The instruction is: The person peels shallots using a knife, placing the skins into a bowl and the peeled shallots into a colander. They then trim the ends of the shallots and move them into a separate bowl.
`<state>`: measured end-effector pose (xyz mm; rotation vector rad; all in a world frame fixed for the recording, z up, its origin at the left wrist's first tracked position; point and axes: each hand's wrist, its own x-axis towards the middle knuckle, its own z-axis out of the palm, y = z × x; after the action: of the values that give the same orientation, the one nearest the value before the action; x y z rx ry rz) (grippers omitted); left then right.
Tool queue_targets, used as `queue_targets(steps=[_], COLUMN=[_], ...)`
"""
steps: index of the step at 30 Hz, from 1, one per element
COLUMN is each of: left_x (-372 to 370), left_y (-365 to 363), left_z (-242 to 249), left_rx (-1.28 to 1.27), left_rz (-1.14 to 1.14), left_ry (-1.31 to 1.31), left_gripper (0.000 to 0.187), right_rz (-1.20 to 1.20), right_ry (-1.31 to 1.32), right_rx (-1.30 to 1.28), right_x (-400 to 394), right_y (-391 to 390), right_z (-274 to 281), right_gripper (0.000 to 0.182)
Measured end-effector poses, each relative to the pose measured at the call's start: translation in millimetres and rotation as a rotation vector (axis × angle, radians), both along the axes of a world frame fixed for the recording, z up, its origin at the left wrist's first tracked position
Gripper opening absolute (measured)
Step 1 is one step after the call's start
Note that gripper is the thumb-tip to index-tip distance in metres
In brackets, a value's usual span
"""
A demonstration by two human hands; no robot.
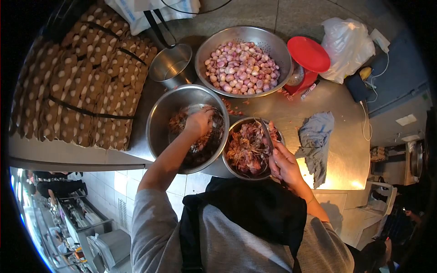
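Note:
My left hand [199, 122] reaches down into a large steel bowl [157, 132] holding dark liquid and loose reddish skins; its fingertips are hidden among them. My right hand [283, 164] is closed round a knife [266, 136], whose blade points away from me over the right side of a smaller steel bowl [226, 157]. Reddish-brown peelings [248, 148] fill that smaller bowl. Behind both bowls, a wide steel colander [203, 73] holds a heap of peeled pink shallots [243, 68].
Egg trays [82, 91] are stacked at the left, beside a steel pot [173, 68]. A red scale [309, 54], a white plastic bag [348, 48] and a grey-blue cloth [315, 141] lie on the right of the steel table [348, 159]. People stand in the background.

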<state>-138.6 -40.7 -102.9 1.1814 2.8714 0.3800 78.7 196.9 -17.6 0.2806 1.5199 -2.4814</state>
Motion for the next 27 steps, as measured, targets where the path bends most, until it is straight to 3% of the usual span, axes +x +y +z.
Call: queue_targets(steps=[3, 6, 9, 15, 18, 22, 27], left_x=[5, -2, -11, -3, 3, 22, 64], left_y=[9, 5, -5, -15, -4, 5, 22], left_z=[33, 23, 4, -9, 38, 78, 107], left_rx=[-0.197, -0.225, -0.327, 0.013, 0.347, 0.924, 1.121], left_rz=[0.162, 0.154, -0.033, 0.008, 0.326, 0.373, 0.331], left_ry=[-0.087, -0.075, -0.349, -0.275, -0.862, -1.115, -1.304], left_gripper=[0.031, 0.024, 0.02, 0.025, 0.021, 0.019, 0.02], right_rz=[-0.003, -0.002, -0.01, -0.017, -0.018, -0.004, -0.003], right_ry=[0.018, 0.01, 0.014, 0.016, 0.015, 0.022, 0.128], right_rx=[0.012, 0.023, 0.023, 0.002, 0.01, 0.027, 0.074], right_x=[0, -1, -2, -1, -1, -1, -1], right_y=[0, 0, -1, -1, 0, -1, -9], right_z=[-3, 2, 3, -2, -2, -1, -4], right_gripper=[0.034, 0.034, 0.034, 0.035, 0.035, 0.036, 0.039])
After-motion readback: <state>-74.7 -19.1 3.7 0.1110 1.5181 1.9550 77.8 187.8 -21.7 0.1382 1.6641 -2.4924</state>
